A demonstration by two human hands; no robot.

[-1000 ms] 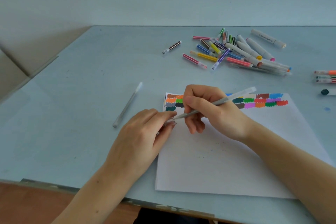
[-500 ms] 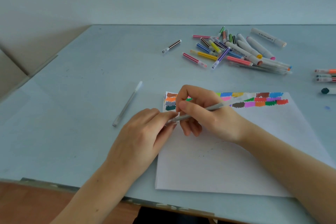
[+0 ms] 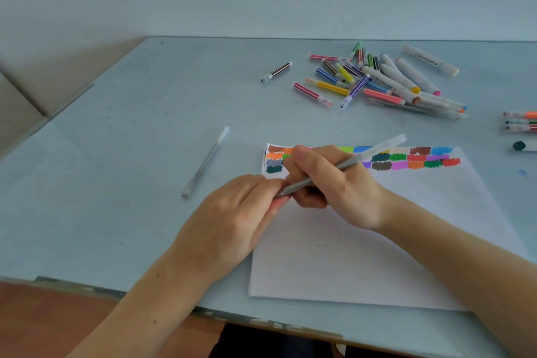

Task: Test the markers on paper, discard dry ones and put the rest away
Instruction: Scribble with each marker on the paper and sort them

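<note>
My right hand (image 3: 334, 183) grips a slim grey pen-like marker (image 3: 363, 156) over the upper left part of a white paper sheet (image 3: 363, 256). The marker's tip points left and down, where my left hand (image 3: 232, 221) pinches its end between thumb and fingers. Rows of coloured test patches (image 3: 418, 158) run along the paper's top edge. A heap of coloured markers (image 3: 374, 78) lies at the back right of the table.
One slim grey pen (image 3: 203, 164) lies left of the paper. A brown striped marker (image 3: 276, 72) sits apart from the heap. A few more markers (image 3: 520, 122) and a dark cap (image 3: 519, 145) lie at the right edge. The table's front edge (image 3: 87, 289) is near.
My right hand has shifted slightly left with the marker. The left hand's pinch on the marker's tip end is unchanged.
</note>
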